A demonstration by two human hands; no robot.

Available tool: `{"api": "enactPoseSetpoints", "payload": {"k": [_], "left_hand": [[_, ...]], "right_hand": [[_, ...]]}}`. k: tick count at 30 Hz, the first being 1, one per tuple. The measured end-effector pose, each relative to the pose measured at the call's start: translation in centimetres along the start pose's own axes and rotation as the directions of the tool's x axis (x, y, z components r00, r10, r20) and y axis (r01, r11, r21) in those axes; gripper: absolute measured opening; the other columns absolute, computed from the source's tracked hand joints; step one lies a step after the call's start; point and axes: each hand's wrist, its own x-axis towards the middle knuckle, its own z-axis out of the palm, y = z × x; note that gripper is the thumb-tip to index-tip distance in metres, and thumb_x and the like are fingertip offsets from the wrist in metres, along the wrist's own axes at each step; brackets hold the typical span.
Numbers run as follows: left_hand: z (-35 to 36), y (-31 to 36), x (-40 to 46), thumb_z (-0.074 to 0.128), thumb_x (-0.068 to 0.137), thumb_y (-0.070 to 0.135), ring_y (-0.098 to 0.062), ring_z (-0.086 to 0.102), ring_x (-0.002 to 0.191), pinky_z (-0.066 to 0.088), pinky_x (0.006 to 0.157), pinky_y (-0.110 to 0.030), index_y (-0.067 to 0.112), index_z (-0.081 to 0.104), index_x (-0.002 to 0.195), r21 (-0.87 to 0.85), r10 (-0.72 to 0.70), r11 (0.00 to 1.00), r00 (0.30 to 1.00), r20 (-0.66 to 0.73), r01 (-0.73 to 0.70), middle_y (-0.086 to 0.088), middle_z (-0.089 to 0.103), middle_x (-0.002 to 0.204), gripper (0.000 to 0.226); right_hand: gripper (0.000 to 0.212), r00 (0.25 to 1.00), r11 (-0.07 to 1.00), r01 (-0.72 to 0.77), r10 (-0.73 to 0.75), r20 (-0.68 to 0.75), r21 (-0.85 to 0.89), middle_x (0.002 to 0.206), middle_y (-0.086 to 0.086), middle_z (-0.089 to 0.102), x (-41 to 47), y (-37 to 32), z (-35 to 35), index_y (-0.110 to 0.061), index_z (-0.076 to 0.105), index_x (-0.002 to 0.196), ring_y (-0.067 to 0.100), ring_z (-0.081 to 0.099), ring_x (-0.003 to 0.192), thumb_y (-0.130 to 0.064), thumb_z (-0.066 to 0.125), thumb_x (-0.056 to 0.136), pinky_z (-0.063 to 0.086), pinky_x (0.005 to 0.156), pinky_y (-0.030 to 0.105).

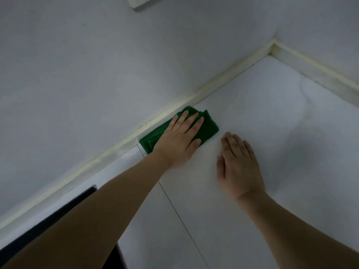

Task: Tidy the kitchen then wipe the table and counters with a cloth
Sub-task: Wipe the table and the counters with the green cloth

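A folded green cloth [206, 127] lies on the white counter [272, 117], pushed up against the cream sealing strip at the foot of the wall. My left hand [179, 139] presses flat on top of the cloth, fingers spread and pointing toward the far corner. My right hand [240, 166] rests palm down on the bare counter just to the right of the cloth, holding nothing, its fingers close together and flat.
The cream strip [223, 82] runs along the wall to a corner at the upper right. A black hob edge [58, 216] sits at the lower left. A thin seam [174, 208] crosses the counter. A white wall plate [141, 1] shows at the top.
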Motion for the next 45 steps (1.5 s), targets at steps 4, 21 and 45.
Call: {"api": "enactPoseSetpoints", "payload": {"k": [4,21,45], "left_hand": [[0.3,-0.4,0.2,0.010,0.097,0.050,-0.020,-0.008,0.149,-0.007,0.121,-0.040,0.023,0.003,0.155,0.010,0.027,1.000,1.000,0.009,-0.027,-0.001,0.004,0.162,0.064],[1.0,-1.9,-0.9,-0.003,0.094,0.054,-0.020,-0.004,0.149,-0.007,0.120,-0.039,0.023,-0.001,0.155,0.080,0.127,0.989,0.991,-0.030,-0.124,-0.002,0.000,0.163,0.068],[0.8,1.6,5.4,0.013,0.104,0.039,-0.019,-0.004,0.149,-0.008,0.120,-0.034,0.016,-0.002,0.155,0.010,0.028,1.000,0.995,-0.092,-0.027,-0.006,-0.003,0.162,0.058]], "right_hand": [[0.061,0.995,0.995,-0.094,0.092,-0.044,-0.028,0.148,0.018,0.040,-0.3,-0.2,-0.2,0.001,0.042,0.141,0.032,0.039,0.137,-0.035,0.025,0.096,0.026,0.115,0.046],[0.063,0.983,0.980,-0.183,0.185,0.016,-0.080,0.148,0.015,0.041,-0.5,-0.7,0.1,-0.003,0.044,0.141,0.030,0.037,0.138,-0.039,0.021,0.096,0.019,0.117,0.041],[0.062,0.839,0.836,-0.544,0.541,-0.048,-0.076,0.152,0.018,0.033,-0.2,12.4,-5.3,0.000,0.036,0.144,0.030,0.028,0.141,-0.036,0.019,0.097,0.015,0.118,0.039]]}}
